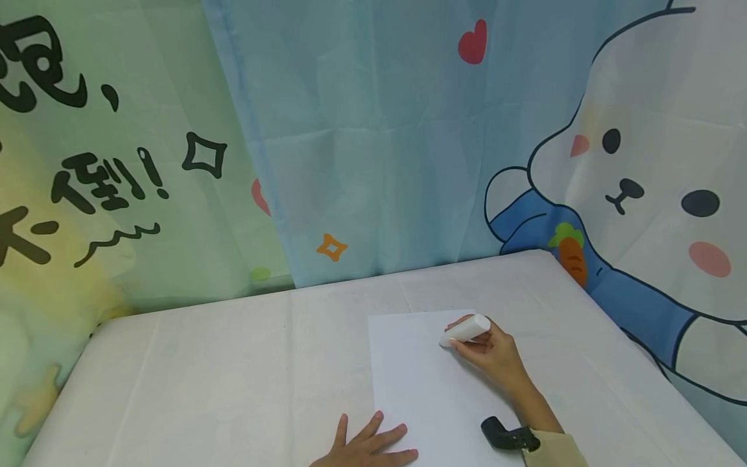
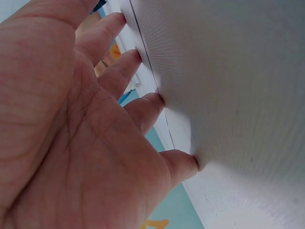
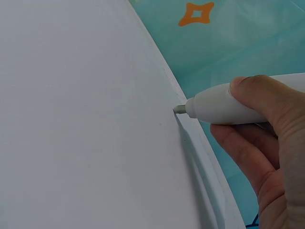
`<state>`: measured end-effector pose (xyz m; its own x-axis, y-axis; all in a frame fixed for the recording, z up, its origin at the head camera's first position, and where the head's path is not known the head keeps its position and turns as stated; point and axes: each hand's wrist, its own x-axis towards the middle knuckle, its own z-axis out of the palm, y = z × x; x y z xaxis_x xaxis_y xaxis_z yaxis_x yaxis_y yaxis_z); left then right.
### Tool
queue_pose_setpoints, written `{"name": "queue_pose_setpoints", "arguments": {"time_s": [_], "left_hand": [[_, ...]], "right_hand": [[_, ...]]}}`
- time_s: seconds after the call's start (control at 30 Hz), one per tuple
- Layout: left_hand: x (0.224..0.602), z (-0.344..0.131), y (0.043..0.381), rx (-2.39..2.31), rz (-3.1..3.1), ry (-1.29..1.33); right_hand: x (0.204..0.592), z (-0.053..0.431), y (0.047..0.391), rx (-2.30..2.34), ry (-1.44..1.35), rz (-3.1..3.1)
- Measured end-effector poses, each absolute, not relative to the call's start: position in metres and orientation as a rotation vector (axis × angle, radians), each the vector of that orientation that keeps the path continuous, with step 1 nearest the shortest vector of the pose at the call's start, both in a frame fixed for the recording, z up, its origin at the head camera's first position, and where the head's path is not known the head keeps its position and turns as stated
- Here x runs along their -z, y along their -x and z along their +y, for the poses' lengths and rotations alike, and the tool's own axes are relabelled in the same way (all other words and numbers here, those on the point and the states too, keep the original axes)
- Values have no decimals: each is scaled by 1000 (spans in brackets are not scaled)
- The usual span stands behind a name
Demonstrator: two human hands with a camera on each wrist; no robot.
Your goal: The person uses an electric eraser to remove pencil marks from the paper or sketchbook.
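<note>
A white sheet of paper (image 1: 420, 383) lies on the white-covered table (image 1: 233, 376). My right hand (image 1: 490, 350) grips a thick white marker (image 1: 465, 329), its tip touching the paper near the sheet's far edge. The right wrist view shows the marker (image 3: 228, 105) with its small grey tip on the paper (image 3: 86, 119), held by the right hand (image 3: 267, 143). My left hand (image 1: 364, 447) lies flat with fingers spread at the sheet's near left corner. In the left wrist view its fingertips (image 2: 157, 102) press on the table and the paper's edge (image 2: 219, 76).
A cartoon-printed curtain (image 1: 373, 130) with a rabbit (image 1: 642, 181) hangs behind and to the right of the table. A black wrist mount (image 1: 504, 436) sits on my right forearm. The table's left half (image 1: 192, 389) holds nothing.
</note>
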<state>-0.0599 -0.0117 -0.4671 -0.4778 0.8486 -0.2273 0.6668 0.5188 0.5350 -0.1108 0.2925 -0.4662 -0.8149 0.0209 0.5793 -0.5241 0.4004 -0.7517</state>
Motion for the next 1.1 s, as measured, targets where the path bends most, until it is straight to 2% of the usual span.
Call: {"name": "queue_pose_setpoints", "arguments": {"time_s": [0.57, 1.1], "left_hand": [[467, -11, 60, -496, 2303, -1238], [470, -13, 59, -548, 2318, -1272]], "right_hand": [[466, 295, 110, -1360, -350, -2181], [463, 291, 110, -1430, -413, -2132]]}}
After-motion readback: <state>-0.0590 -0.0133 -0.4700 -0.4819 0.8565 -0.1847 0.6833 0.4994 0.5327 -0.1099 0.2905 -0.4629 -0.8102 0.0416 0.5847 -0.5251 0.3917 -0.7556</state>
